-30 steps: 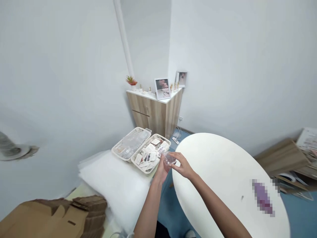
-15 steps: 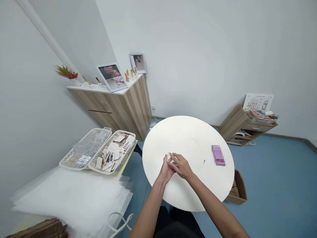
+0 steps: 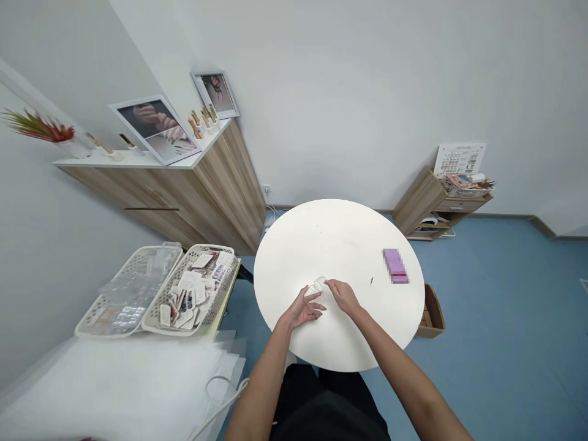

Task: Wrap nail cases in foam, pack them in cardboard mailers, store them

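Note:
Over the near part of the round white table I have a small clear plastic case between both hands. It looks opened, with two thin transparent halves; its contents are too small to make out. My left hand grips its left side between thumb and index finger, the other fingers spread. At its right edge, my right hand pinches with thumb and fingertips. A small dark piece lies on the table to the right, and a blurred-out purple rectangular thing rests farther right.
On my left, a stand holds a basket of cards, a basket with clear plastic cases and white sheets. A wooden cabinet stands behind. At right are a low shelf and a cardboard box.
My hands have drawn apart from being cupped together, and the case between them now shows as two clear halves. The camera view has shifted.

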### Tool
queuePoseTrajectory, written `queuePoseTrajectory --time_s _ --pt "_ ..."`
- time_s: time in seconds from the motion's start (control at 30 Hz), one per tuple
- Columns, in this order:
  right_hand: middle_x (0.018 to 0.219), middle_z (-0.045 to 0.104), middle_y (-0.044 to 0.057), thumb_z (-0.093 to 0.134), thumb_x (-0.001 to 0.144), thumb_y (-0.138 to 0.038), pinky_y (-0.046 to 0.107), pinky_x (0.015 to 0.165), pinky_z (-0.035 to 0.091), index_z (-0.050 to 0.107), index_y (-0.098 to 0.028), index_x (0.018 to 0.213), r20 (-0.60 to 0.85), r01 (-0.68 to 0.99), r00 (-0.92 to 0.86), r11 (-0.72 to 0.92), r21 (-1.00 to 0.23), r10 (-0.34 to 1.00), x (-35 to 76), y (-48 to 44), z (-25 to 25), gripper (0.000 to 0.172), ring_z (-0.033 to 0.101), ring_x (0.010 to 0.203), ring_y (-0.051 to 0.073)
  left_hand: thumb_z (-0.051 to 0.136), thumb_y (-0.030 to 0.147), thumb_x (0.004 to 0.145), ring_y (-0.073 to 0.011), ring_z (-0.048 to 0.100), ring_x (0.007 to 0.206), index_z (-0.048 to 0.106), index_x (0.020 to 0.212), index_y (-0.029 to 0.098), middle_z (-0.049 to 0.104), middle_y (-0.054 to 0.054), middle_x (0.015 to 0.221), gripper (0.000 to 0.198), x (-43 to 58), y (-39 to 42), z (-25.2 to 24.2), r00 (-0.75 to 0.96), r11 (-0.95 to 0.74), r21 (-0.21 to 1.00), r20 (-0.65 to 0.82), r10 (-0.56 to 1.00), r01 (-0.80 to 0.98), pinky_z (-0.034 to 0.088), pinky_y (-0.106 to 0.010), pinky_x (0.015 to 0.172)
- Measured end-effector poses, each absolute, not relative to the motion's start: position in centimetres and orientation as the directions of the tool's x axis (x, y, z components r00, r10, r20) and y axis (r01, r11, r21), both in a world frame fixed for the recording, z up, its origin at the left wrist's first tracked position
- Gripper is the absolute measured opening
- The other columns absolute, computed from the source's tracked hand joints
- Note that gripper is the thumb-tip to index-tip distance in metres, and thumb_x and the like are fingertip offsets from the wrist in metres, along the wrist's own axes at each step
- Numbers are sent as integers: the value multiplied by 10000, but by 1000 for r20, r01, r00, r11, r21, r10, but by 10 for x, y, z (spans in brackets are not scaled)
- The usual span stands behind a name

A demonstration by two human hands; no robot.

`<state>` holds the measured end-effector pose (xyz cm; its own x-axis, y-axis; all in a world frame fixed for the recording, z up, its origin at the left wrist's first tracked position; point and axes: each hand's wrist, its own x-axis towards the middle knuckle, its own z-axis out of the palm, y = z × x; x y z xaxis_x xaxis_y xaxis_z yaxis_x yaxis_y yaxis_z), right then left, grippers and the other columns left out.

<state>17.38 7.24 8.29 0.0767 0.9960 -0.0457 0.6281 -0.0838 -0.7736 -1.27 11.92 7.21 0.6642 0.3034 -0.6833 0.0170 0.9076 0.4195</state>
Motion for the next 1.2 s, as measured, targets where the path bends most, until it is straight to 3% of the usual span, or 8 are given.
queuePoseTrajectory --time_s 0.13,0.3,0.47,0.6,0.7,0.9,1.03,1.2 --pt "722 689 0 351 946 -504 272 652 462 642 -233 831 -124 596 152 -191 -780 981 183 79 55 414 636 673 169 366 751 842 -243 703 679 448 1337 63 721 -184 876 852 -25 133 54 599 884 440 -754 268 158 542 -340 690" --pt "638 678 -14 391 897 -427 280 598 473 618 -231 784 -191 523 240 -292 -801 952 184 75 16 321 633 594 175 578 638 804 -242 692 612 595 976 110 643 -78 653 555 -27 133 30 264 735 648 -758 597 197 547 -347 655" --pt "680 664 15 381 877 -395 300 571 470 639 -233 820 -115 626 339 -315 -714 934 190 68 -10 310 627 626 199 700 343 741 -174 648 666 604 863 208 583 22 680 206 -36 125 22 97 599 782 -619 779 174 526 -312 726" --pt "901 624 104 406 877 -394 373 661 481 642 -213 937 78 755 385 -265 -601 920 186 82 -14 304 591 859 270 669 278 729 -213 623 908 646 908 245 606 -22 874 183 -70 118 34 -24 465 875 -467 884 132 477 -349 903" --pt "965 590 112 418 891 -372 406 725 476 629 -204 991 116 783 271 -149 -604 956 160 110 -3 288 542 927 286 585 309 806 -274 563 1072 670 975 250 608 -84 1043 198 -114 113 48 -125 212 928 -181 975 306 413 -420 1005" --pt "1027 582 105 456 913 -301 416 850 452 605 -186 1071 181 769 -112 201 -606 977 44 168 31 245 508 980 270 390 271 928 -328 370 1341 559 1272 176 470 -169 1390 394 -215 104 62 -256 54 574 276 926 817 237 -546 1126" --pt "1045 579 108 475 921 -293 399 851 445 588 -179 1133 227 736 -327 398 -548 917 -48 188 51 266 504 994 270 373 298 945 -356 173 1453 435 1399 130 293 -197 1539 488 -263 92 50 -298 158 409 307 904 899 116 -632 1138" --pt "1087 572 120 489 920 -298 414 876 427 587 -186 1154 251 684 -498 554 -474 830 -149 201 68 277 493 1013 282 372 367 956 -335 117 1474 283 1493 141 191 -198 1583 590 -288 78 28 -267 162 376 245 932 912 155 -620 1137"
